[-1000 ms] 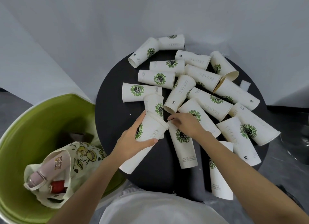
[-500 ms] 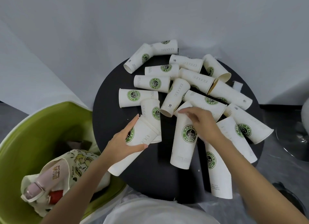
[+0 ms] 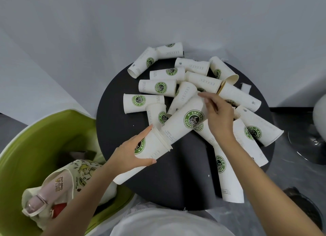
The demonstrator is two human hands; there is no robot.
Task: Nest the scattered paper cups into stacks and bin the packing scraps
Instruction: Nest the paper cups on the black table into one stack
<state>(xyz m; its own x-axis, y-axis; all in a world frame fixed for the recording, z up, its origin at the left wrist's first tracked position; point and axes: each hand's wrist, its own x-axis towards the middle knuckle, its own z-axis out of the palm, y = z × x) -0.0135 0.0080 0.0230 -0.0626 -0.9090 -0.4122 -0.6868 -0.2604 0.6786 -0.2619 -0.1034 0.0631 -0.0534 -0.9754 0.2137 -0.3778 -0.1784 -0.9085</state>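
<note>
Round black table (image 3: 123, 98) against white walls, each hand's fingers (image 3: 210, 101) wrapped around a paper cup (image 3: 183, 123).

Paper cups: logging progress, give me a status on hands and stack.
Left hand grips the stack. Right hand feeds a cup into its mouth, partly in. Loose cups crowd the table.

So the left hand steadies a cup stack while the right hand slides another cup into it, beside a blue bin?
Not quite: the bin is green, not blue, as the head view shows. The rest holds: the left hand steadies the cup stack while the right hand slides another cup into it.
</note>
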